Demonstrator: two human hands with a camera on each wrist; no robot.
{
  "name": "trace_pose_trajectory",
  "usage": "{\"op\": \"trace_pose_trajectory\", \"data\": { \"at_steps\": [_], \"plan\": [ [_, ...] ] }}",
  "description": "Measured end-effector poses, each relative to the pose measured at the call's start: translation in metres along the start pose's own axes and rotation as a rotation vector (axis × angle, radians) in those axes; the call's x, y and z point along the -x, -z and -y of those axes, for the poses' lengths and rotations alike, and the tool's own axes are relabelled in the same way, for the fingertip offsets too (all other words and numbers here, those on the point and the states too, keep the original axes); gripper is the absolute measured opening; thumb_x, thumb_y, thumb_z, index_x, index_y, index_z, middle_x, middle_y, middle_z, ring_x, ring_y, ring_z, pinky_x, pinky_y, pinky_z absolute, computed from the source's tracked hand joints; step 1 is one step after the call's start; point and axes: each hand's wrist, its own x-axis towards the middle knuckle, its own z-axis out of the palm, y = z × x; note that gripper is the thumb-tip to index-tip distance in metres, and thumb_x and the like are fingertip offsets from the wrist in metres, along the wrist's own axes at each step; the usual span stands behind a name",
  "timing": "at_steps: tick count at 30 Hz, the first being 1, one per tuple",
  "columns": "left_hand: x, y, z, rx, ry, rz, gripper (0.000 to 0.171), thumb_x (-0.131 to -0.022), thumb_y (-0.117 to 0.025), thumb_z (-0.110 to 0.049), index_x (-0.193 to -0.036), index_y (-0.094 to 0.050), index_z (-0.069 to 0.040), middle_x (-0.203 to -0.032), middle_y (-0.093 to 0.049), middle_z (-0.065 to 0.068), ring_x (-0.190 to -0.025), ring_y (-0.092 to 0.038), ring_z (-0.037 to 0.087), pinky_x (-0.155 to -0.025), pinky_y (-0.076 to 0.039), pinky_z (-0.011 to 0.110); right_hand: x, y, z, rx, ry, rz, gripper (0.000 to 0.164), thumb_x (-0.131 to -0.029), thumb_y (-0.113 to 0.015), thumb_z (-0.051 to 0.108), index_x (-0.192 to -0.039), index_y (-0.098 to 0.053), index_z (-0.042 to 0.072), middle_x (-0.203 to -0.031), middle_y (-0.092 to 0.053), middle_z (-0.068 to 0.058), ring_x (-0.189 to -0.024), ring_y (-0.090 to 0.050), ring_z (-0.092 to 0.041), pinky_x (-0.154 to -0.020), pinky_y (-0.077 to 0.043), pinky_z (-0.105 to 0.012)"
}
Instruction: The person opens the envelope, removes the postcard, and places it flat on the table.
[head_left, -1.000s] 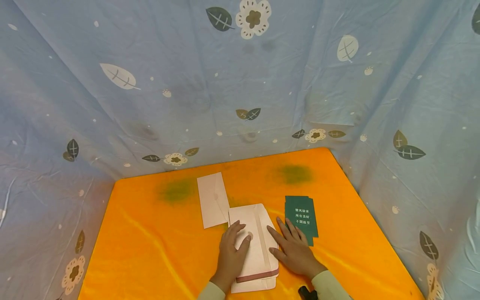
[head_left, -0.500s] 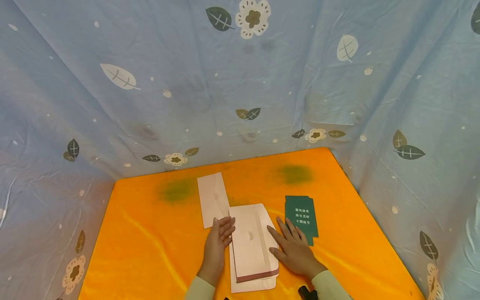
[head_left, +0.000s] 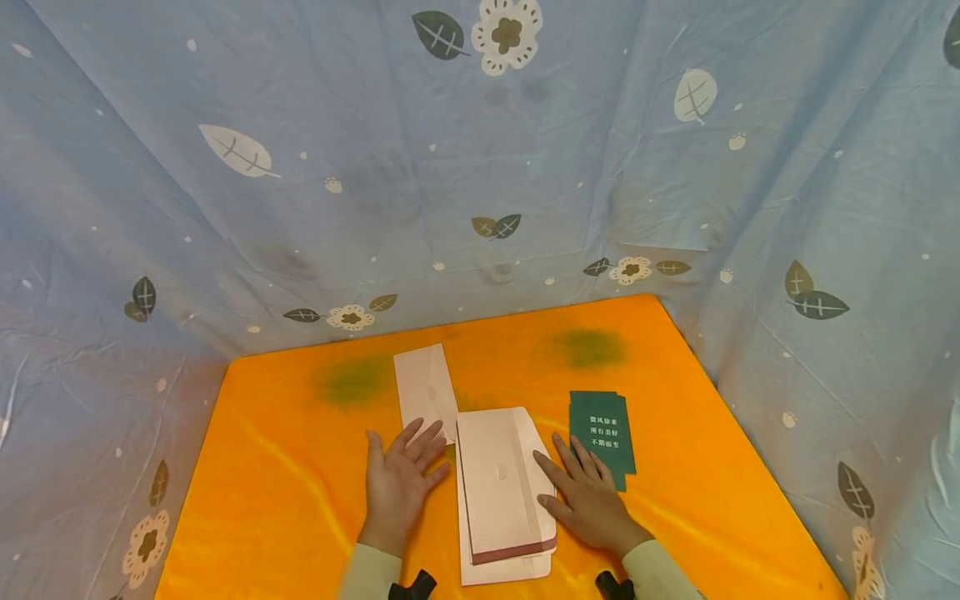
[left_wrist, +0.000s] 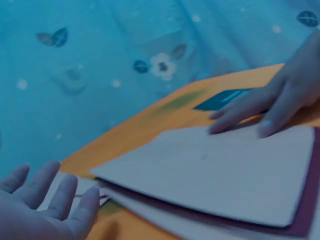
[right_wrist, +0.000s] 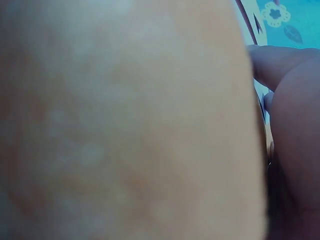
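A stack of pale pink envelopes (head_left: 498, 492) lies at the front middle of the table, the top one marked by a dark red band along its near edge. My left hand (head_left: 397, 492) is left of the stack, palm turned up and fingers spread, holding nothing. Its fingertips overlap the lower end of another pale envelope (head_left: 426, 383) in the head view. On the stack's right side rest the thumb and index finger of my right hand (head_left: 592, 504), fingers stretched out. The other fingertips of that hand lie on green cards (head_left: 606, 429) with white writing.
An orange cloth (head_left: 292, 475) covers the table. Blue curtains (head_left: 360, 167) with leaf and flower prints stand at the back and both sides. Black wrist devices (head_left: 615, 586) show at the bottom edge of the head view.
My left hand has lifted off the envelope stack, moved left and turned palm up. The right hand, the stack and the green cards have stayed in place.
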Motion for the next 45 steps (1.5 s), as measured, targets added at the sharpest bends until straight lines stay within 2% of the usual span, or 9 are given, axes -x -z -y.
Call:
{"op": "trace_pose_trajectory", "data": {
  "at_steps": [3, 11, 14, 20, 28, 37, 45],
  "plan": [
    [-0.002, 0.009, -0.015, 0.023, -0.004, -0.003, 0.104, -0.103, -0.015, -0.083, -0.170, -0.018, -0.004, -0.172, -0.031, 0.025, -0.157, -0.028, 0.048, -0.119, -0.032, 0.066, -0.001, 0.000, 0.000, 0.004, 0.003, 0.001, 0.067, -0.111, -0.058, 0.051, -0.170, -0.042, 0.024, -0.180, -0.016, -0.013, -0.164, -0.007, -0.042, -0.120, -0.013, -0.070],
    [-0.004, 0.032, -0.052, 0.178, 0.009, -0.023, 0.108, -0.100, -0.024, -0.086, -0.175, -0.002, -0.012, -0.180, -0.007, 0.022, -0.163, -0.004, 0.047, -0.125, -0.003, 0.070, -0.001, 0.002, 0.000, 0.003, 0.000, 0.012, 0.067, -0.111, -0.058, 0.051, -0.170, -0.042, 0.024, -0.180, -0.015, -0.013, -0.164, -0.006, -0.042, -0.120, -0.013, -0.071],
    [-0.005, 0.039, -0.061, 0.202, 0.033, -0.035, 0.109, -0.099, -0.025, -0.087, -0.176, 0.001, -0.015, -0.180, -0.004, 0.019, -0.163, -0.001, 0.046, -0.125, 0.001, 0.069, -0.001, 0.001, 0.000, 0.006, -0.005, 0.017, 0.067, -0.111, -0.057, 0.051, -0.170, -0.041, 0.025, -0.181, -0.014, -0.012, -0.164, -0.005, -0.042, -0.121, -0.012, -0.071],
    [-0.010, 0.048, -0.074, 0.211, 0.056, -0.075, 0.110, -0.098, -0.027, -0.088, -0.176, 0.003, -0.018, -0.181, -0.004, 0.016, -0.164, 0.000, 0.045, -0.126, 0.001, 0.067, -0.001, 0.001, 0.000, 0.000, -0.008, 0.020, 0.067, -0.112, -0.057, 0.051, -0.171, -0.041, 0.025, -0.181, -0.014, -0.012, -0.164, -0.005, -0.042, -0.121, -0.012, -0.071],
    [-0.016, 0.055, -0.073, 0.169, 0.080, -0.073, 0.112, -0.098, -0.029, -0.088, -0.175, 0.005, -0.015, -0.180, 0.003, 0.019, -0.163, 0.001, 0.046, -0.125, 0.001, 0.068, 0.000, 0.002, 0.001, 0.006, 0.004, 0.004, 0.066, -0.111, -0.059, 0.050, -0.170, -0.043, 0.024, -0.180, -0.016, -0.013, -0.164, -0.008, -0.043, -0.120, -0.014, -0.072],
    [-0.020, 0.049, -0.066, 0.169, 0.077, -0.040, 0.113, -0.100, -0.032, -0.086, -0.174, 0.008, -0.010, -0.178, 0.007, 0.026, -0.162, 0.002, 0.051, -0.124, 0.000, 0.072, -0.001, 0.001, 0.001, 0.009, 0.007, -0.005, 0.066, -0.111, -0.059, 0.050, -0.170, -0.043, 0.024, -0.180, -0.017, -0.014, -0.163, -0.009, -0.044, -0.119, -0.014, -0.072],
    [-0.026, 0.049, -0.062, 0.220, 0.096, -0.059, 0.113, -0.098, -0.035, -0.087, -0.175, 0.003, -0.013, -0.179, 0.000, 0.023, -0.162, -0.005, 0.052, -0.123, 0.000, 0.073, -0.001, 0.002, 0.002, 0.006, 0.007, -0.006, 0.066, -0.111, -0.060, 0.049, -0.169, -0.044, 0.023, -0.179, -0.018, -0.014, -0.163, -0.010, -0.045, -0.119, -0.015, -0.072]
  ]
}}
